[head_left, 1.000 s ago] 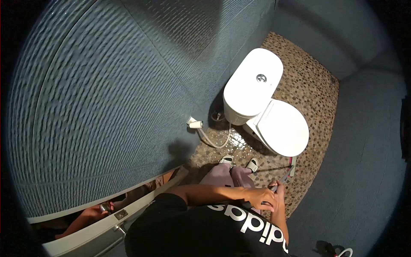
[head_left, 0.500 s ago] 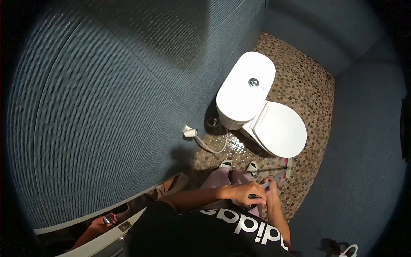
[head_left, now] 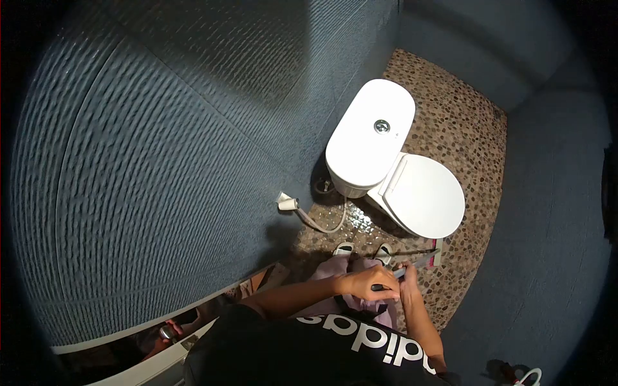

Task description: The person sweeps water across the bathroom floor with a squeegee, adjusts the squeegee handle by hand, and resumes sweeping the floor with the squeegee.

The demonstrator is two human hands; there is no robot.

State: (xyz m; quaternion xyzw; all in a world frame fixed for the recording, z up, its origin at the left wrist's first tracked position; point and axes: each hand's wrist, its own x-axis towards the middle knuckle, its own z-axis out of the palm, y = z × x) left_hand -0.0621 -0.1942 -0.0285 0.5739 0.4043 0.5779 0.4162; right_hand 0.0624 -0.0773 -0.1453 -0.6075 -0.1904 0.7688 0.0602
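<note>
A long-handled floor brush [head_left: 423, 259] with a grey pole slants down and forward from my hands. Its pale green head with pink bristles rests on the pebbled floor, just in front of the toilet [head_left: 428, 196]. My left hand [head_left: 368, 283] is closed around the dark upper end of the pole. Lower on the pole, my right hand [head_left: 408, 283] wraps round it, its fingers partly hidden. The toilet's white lid is down.
A white hand sprayer [head_left: 288, 203] with a hose hangs on the ribbed wall [head_left: 167, 186]. The floor [head_left: 358, 217] looks wet beside the toilet. At lower left, past a white-edged frame, there is a round silver object [head_left: 168, 332] with what looks like fingers. A white hook-shaped item [head_left: 531, 375] is at lower right.
The view has shifted slightly. Both hands stay on the pole, which shows more between them; the brush head stays near the toilet front. The silver object at lower left appears a little further right.
</note>
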